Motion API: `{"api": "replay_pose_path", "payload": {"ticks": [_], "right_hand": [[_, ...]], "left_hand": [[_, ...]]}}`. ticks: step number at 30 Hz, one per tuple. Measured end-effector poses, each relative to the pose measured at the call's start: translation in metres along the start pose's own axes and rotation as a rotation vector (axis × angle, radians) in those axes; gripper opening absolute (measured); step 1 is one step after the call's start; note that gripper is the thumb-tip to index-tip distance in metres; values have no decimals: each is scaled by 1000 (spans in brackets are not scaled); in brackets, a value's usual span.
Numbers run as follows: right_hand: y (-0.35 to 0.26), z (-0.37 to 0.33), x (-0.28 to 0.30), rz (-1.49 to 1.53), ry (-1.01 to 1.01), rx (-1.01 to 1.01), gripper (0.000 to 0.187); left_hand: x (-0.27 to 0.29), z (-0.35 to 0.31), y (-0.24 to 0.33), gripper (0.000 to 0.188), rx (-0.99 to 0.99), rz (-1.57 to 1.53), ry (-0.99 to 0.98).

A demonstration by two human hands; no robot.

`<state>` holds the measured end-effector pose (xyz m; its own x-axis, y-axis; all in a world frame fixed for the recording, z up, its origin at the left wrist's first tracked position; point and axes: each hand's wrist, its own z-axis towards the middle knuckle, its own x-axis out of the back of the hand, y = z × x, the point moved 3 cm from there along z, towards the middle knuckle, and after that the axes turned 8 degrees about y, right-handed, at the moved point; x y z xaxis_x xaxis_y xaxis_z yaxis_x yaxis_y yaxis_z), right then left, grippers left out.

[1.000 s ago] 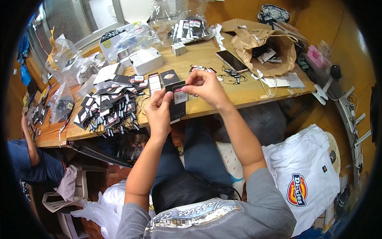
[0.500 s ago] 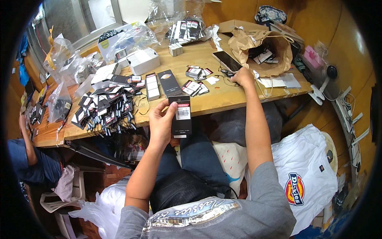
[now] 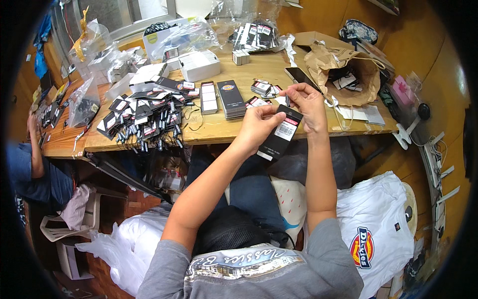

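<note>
My left hand (image 3: 259,130) is closed on a black hang tag (image 3: 283,138) with a white barcode label and a red strip, pinching it by its left edge over the table's front edge. My right hand (image 3: 308,107) is at the tag's upper end with fingers pinched together. Between them shows a small dark piece, apparently a tag string (image 3: 287,100); its thin cord is hard to make out. Just beyond lie a stack of black hang tags (image 3: 231,102), a stack of white labels (image 3: 209,98) and small piles of label cards (image 3: 261,87).
A heap of strung tags (image 3: 144,117) covers the table's left part. Behind are a white box (image 3: 199,66), plastic bags and a phone (image 3: 301,77). A brown paper bag (image 3: 323,65) stands right. White shirts (image 3: 376,214) lie at lower right. Another person's arm (image 3: 36,144) is far left.
My right hand has come from the table beside the phone to the tag's upper end, bringing the small dark piece. My left hand has moved the tag right and tilted it.
</note>
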<state>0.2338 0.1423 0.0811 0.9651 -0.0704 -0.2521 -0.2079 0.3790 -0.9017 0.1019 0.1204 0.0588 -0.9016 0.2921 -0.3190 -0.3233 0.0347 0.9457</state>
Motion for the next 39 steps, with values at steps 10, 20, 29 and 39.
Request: {"api": "replay_pose_path", "payload": {"ticks": [10, 20, 29, 39], "right_hand": [[-20, 5, 17, 472, 108, 0, 8], [-43, -6, 26, 765, 64, 27, 11], [-27, -83, -38, -112, 48, 82, 5], [22, -109, -79, -161, -126, -18, 6]], "left_hand": [[36, -62, -19, 14, -41, 264, -11], [80, -91, -38, 13, 42, 220, 136], [86, -86, -7, 13, -268, -185, 303], [76, -102, 9, 24, -569, 266, 565]]}}
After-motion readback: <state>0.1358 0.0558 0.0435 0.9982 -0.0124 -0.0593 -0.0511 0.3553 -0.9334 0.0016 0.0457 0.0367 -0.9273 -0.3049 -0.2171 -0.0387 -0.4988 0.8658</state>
